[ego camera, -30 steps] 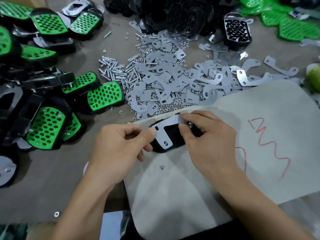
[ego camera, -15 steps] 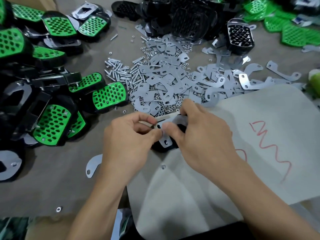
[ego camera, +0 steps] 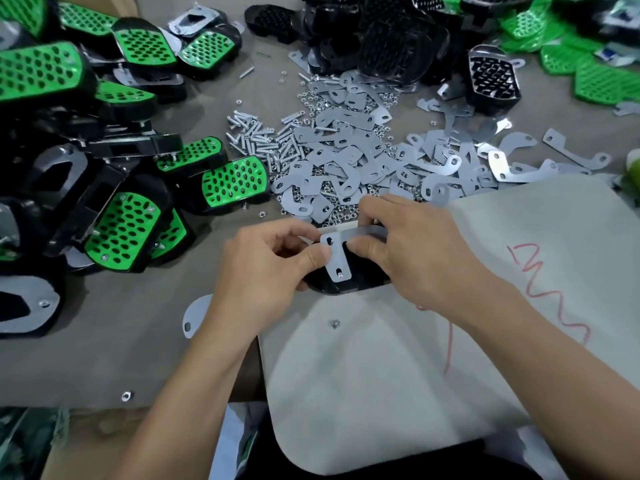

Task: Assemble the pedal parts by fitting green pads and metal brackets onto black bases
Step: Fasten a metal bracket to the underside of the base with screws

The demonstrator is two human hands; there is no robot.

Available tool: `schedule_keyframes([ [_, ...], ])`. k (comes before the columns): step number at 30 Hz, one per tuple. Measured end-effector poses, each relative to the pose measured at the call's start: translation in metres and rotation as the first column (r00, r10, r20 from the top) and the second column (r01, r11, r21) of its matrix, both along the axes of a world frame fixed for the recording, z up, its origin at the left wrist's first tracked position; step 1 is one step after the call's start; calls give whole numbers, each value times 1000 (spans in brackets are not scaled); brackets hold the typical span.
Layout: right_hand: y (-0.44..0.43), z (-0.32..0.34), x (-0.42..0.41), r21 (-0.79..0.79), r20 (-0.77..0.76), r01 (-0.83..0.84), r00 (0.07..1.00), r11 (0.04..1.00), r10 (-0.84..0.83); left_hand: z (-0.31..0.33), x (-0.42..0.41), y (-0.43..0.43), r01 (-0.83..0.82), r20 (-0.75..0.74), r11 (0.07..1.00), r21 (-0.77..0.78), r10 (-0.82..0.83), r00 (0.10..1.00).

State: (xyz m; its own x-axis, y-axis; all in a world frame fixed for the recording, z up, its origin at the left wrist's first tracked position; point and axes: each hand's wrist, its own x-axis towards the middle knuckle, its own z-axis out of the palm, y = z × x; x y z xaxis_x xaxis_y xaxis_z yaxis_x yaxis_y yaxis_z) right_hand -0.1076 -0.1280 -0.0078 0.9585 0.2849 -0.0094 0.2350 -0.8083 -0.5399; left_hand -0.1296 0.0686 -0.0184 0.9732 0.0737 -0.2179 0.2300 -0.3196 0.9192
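Both hands meet mid-frame over one black base (ego camera: 362, 276). The base lies at the far edge of a grey cloth (ego camera: 381, 375), mostly hidden by fingers. A metal bracket (ego camera: 335, 252) sits on top of the base, one arm running right under the right hand, the other pointing toward the person, with a screw tip showing in its near hole.

Left hand (ego camera: 263, 271): thumb and forefinger pinch the bracket's left edge, other fingers curled under. Right hand (ego camera: 426, 258): fingers curled over the bracket's right arm, thumb pressing on it from the near side. Cannot tell if the right fingers also grip the base beneath.

The cloth has a red scribble (ego camera: 554, 292) on its right part and a loose nut (ego camera: 334, 323) just near of the base. It lies on a brown table (ego camera: 138, 358).

Just beyond the hands is a bracket pile (ego camera: 363, 161) mixed with small nuts (ego camera: 341, 213). Screws (ego camera: 256, 133) are heaped left of that pile. Finished pedals (ego camera: 121, 230) with green tops are stacked along the left side. Loose bases (ego camera: 381, 36) are heaped at top centre, and green pads (ego camera: 588, 74) at top right.

A spare bracket (ego camera: 194, 313) lies flat on the table, partly under the left wrist. Another nut (ego camera: 126, 395) sits near the table's near edge.
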Motion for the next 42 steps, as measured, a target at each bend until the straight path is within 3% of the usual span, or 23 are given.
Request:
schedule_keyframes([
  [4,-1,-5,-3,38,35,10,999,999,-12,-4,0,-4,4,50,999,41,-6,999],
  [10,-5,-4,4,22,4,0,1000,1000,0,-8,-6,-10,-56,91,998,-19,57,994],
  [17,-5,0,3,7,0,3,1000,1000,-3,-6,-9,-16,-171,29,983,-61,173,984],
  [22,-4,6,3,-104,15,-18,1000,994,19,-2,-2,-16,-158,8,983,-90,159,987],
  [28,5,10,0,-112,43,-15,999,994,20,-1,-9,-25,-206,36,973,-108,210,977],
  [35,-10,18,3,-124,-70,-106,993,987,98,0,-15,-33,-271,51,954,-129,279,959],
  [42,-3,11,3,-113,-31,-17,999,993,13,0,-16,-19,-145,26,961,-234,155,988],
])
